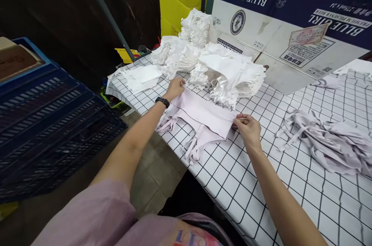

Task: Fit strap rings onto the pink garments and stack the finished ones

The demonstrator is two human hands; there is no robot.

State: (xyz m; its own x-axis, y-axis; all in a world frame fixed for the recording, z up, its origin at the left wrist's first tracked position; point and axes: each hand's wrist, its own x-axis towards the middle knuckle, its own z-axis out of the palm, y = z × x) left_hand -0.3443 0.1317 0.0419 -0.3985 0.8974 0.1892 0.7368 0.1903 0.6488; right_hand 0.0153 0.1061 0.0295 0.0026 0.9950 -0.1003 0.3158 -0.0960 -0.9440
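Left hand [175,88] and right hand [248,129] pinch one pale garment [207,115] mid-frame; white stacks [236,69] above look finished, the lilac heap [331,141] at right unarranged.

Garment [206,112] on table [241,190], stacks [236,67] behind it, carton [276,29] behind those; heap [334,139] right, crate [58,118] left

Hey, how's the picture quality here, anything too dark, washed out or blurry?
Head view: the stacked white garments look bright, some folds washed out; the wall is very dark; the blue crate looks smeared; the beer carton's big lettering is readable; the left hand, right hand and pale pink strappy garment look fairly sharp.
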